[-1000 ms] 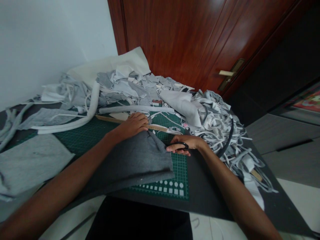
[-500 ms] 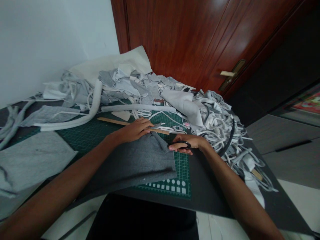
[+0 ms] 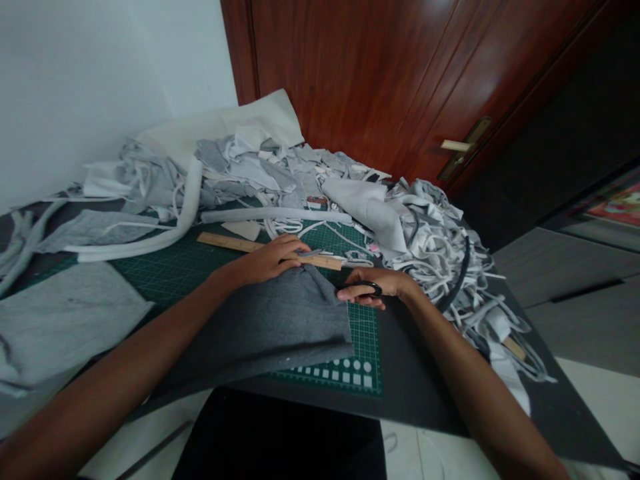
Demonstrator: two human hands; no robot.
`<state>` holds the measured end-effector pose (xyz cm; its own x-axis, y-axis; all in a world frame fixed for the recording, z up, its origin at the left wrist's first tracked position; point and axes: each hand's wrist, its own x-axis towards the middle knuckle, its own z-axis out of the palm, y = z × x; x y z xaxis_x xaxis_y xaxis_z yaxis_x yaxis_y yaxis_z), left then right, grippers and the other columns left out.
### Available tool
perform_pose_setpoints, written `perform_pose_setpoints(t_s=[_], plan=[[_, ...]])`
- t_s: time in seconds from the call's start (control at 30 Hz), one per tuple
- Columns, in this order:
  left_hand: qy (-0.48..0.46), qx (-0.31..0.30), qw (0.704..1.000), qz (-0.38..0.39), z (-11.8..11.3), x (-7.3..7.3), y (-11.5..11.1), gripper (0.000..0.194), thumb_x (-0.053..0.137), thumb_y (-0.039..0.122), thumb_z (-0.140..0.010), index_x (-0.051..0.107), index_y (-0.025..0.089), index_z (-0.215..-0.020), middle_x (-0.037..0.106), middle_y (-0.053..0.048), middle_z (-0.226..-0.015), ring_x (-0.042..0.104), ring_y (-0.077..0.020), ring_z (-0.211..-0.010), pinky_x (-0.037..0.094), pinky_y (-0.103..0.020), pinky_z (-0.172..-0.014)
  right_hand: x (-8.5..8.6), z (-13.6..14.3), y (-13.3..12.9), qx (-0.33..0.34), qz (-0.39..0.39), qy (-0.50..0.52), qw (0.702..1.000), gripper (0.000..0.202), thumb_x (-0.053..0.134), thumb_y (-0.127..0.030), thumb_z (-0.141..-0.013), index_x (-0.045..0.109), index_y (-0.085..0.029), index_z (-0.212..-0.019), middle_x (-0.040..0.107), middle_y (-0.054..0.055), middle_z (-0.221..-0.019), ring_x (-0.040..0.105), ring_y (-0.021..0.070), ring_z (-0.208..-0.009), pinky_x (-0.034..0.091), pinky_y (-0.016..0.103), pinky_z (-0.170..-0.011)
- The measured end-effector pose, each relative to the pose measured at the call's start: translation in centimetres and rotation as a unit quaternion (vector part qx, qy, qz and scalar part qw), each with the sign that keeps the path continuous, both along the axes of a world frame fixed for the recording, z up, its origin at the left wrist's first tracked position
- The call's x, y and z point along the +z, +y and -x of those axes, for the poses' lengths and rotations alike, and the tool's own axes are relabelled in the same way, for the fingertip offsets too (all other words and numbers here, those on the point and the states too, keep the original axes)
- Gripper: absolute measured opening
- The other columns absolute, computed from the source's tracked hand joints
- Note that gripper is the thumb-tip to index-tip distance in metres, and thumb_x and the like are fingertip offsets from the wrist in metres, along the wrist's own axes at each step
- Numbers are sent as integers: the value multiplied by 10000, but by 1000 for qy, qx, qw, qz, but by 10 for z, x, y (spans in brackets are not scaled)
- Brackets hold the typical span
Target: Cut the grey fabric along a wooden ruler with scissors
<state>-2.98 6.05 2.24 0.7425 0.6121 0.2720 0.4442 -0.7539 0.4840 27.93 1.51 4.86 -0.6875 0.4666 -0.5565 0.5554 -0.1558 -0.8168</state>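
Dark grey fabric point(image 3: 290, 320) lies over the green cutting mat point(image 3: 365, 347). My left hand point(image 3: 274, 259) is closed on the fabric's upper edge, with a small grey flap of cloth by its fingertips. Beneath that hand runs a wooden ruler point(image 3: 227, 241), its other end showing to the right. My right hand point(image 3: 367, 288) grips black-handled scissors point(image 3: 367, 287) at the fabric's right upper edge; their blades are hidden by the cloth and fingers.
Heaped grey and white scraps point(image 3: 430, 247) cover the table's back and right side. A light grey cloth point(image 3: 65, 317) lies at the left. Padded tubes point(image 3: 275, 214) rest behind my hands. A wooden door point(image 3: 350, 80) stands beyond.
The ruler has shifted slightly to the right, and the grey flap by my left fingertips has changed shape. Both hands keep nearly the same place and grip.
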Motion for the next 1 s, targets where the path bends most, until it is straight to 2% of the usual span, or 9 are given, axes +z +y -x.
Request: perform_pose_setpoints(t_s=[0.27,0.47,0.83,0.93,1.0], plan=[[-25,-4,1000,-7,1,3,1,305,598,337,-1021,670,194,-1281,665,-109,-1265,596,-264,-1215,458,-404,-1113,-2,0,2,12,3,9,1000,597,805,-725,-797,599,-165,-772,491,-97,-480,437,60,-344,386,165,-323],[-48,6,998,-47,2,6,1,341,596,364,-1024,649,192,-1314,656,-110,-1280,570,-276,-1237,438,-421,-1129,0,1,1,3,3,4,1000,582,814,-707,-800,603,-165,-777,494,-93,-472,449,67,-346,381,166,-317],[-9,114,984,-135,17,-5,15,461,518,249,-971,561,147,-1419,589,-147,-1343,495,-319,-1286,396,-507,-1158,-6,-2,1,-2,6,3,1000,610,808,-734,-784,608,-158,-765,495,-92,-448,423,63,-322,373,169,-304],[-3,132,979,-153,18,1,12,482,523,315,-985,563,138,-1432,577,-163,-1359,479,-338,-1307,375,-526,-1167,-7,-2,1,-2,5,3,1000,599,806,-724,-792,601,-162,-762,488,-97,-450,416,61,-319,372,171,-305],[1,132,980,-150,20,7,10,444,545,398,-995,623,151,-1356,608,-153,-1299,503,-338,-1271,381,-517,-1152,-5,-1,1,2,3,2,1000,598,804,-724,-795,599,-163,-759,488,-96,-452,422,61,-323,371,168,-307]])
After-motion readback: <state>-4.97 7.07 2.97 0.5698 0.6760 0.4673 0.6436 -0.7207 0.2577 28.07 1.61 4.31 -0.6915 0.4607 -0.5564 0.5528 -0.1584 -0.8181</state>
